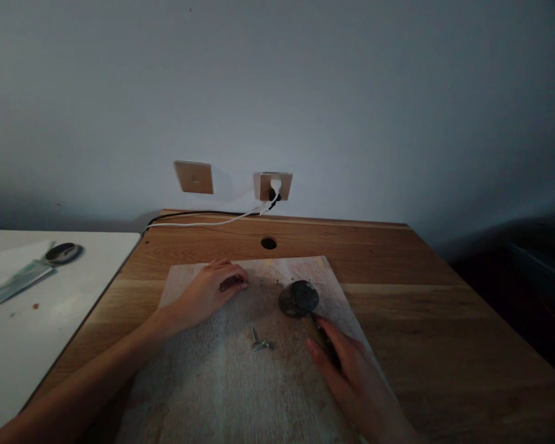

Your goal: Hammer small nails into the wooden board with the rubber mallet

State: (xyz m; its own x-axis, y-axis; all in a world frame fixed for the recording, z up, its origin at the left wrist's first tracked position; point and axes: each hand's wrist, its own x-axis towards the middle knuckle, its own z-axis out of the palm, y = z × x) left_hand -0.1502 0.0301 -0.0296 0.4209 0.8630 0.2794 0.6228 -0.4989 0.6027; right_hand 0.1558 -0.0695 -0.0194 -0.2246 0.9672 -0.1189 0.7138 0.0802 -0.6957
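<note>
A pale worn board (240,382) lies on a wooden desk (398,290). My left hand (210,290) rests on the board's far left part, its fingers curled over a small dark object (231,283) that I cannot make out. My right hand (351,370) lies at the board's right side, fingers closed around the dark handle of a tool. The tool ends in a dark round disc (298,298) that rests on the board. A small metal wing screw (259,342) lies on the board between my two hands, touched by neither.
A white cable (213,222) runs along the desk's back edge to a wall socket (272,185); a second wall plate (194,176) sits to its left. The desk has a cable hole (269,243). A white table (37,308) on the left holds a dark round object (63,253) and papers.
</note>
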